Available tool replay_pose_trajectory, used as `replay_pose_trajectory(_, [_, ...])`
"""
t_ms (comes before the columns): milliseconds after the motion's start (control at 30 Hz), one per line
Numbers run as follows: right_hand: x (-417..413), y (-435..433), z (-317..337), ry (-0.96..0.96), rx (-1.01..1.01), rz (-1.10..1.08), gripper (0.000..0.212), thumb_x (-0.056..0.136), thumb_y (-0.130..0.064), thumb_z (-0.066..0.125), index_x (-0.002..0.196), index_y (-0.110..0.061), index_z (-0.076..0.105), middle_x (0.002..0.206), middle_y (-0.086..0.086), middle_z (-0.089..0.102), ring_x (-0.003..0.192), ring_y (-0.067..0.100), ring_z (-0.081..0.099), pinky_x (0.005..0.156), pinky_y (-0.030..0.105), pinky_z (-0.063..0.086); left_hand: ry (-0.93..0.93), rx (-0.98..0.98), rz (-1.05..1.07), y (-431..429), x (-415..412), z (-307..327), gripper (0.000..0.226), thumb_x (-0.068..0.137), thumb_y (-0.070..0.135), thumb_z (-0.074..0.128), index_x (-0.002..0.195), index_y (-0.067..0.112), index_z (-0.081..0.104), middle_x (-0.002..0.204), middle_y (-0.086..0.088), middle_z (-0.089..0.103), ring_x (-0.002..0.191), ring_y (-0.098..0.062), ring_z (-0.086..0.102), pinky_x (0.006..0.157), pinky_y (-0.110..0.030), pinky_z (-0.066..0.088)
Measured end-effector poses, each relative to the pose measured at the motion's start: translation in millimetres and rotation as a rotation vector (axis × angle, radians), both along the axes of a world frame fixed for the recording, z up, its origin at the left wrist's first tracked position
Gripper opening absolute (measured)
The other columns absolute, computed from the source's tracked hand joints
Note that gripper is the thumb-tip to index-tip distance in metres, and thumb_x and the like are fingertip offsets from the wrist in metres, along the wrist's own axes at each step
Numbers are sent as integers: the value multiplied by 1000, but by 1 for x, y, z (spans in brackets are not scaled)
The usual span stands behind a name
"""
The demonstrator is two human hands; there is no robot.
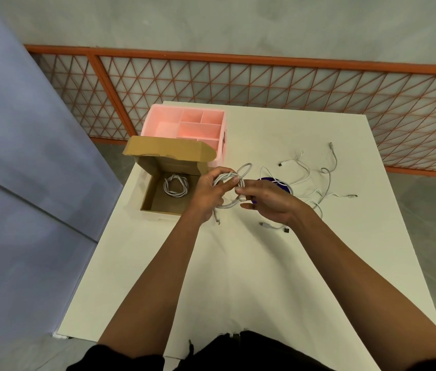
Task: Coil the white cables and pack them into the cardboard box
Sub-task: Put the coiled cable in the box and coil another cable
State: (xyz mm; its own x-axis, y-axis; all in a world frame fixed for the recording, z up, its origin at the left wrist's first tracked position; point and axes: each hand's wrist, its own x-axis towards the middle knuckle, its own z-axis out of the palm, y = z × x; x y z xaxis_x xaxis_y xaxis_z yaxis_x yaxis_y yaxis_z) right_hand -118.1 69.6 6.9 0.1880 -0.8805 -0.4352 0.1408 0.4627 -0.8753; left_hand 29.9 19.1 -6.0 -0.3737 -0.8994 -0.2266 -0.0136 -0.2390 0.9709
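An open cardboard box [150,194] sits at the table's left edge, its lid [168,149] standing up behind. One coiled white cable [176,186] lies inside it. Just right of the box, above the table, my left hand [207,194] grips a partly coiled white cable [234,180], with loops sticking up past my fingers and an end hanging down. My right hand [267,200] pinches the same cable at the coil's right side. Several loose white cables [316,178] lie tangled on the table to the right.
A pink compartment organiser [184,124] stands behind the box. A purple round object [281,183] lies partly hidden behind my right hand. A small black piece [286,230] lies by my right wrist. The white table [251,277] ends near an orange mesh fence [265,76].
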Motion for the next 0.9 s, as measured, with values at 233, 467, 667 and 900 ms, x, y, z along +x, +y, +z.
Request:
replay_pose_trajectory(233, [-1, -5, 11, 253, -65, 90, 24, 87, 1, 61, 111, 2, 63, 76, 4, 56, 66, 9, 56, 67, 22, 50, -28, -19, 48, 0, -3, -6, 12, 87, 11, 67, 97, 8, 61, 71, 1, 58, 46, -1, 45, 39, -13, 28])
replay_pose_trajectory(467, [-3, -13, 32, 257, 161, 60, 19, 78, 9, 69, 93, 0, 59, 72, 13, 64, 60, 18, 66, 69, 25, 54, -102, -88, 160, -7, 2, -17, 12, 86, 16, 68, 96, 11, 63, 74, 4, 61, 49, 3, 50, 44, -10, 34])
replay_pose_trajectory(667, [-7, -7, 29, 252, 71, 338, 29, 88, 13, 50, 110, 1, 64, 69, 7, 45, 62, 15, 41, 58, 22, 32, -120, -144, 151, -3, 2, -22, 9, 86, 16, 69, 93, 14, 64, 88, -2, 67, 80, -13, 62, 78, -33, 50])
replay_pose_trajectory(900, [-13, 4, 40, 395, -183, 438, 22, 92, 11, 44, 104, 0, 60, 66, -16, 56, 48, -1, 43, 48, 8, 34, -250, -235, 135, -3, -2, -28, 7, 84, 16, 69, 88, 18, 64, 87, -2, 68, 84, -19, 63, 86, -40, 51])
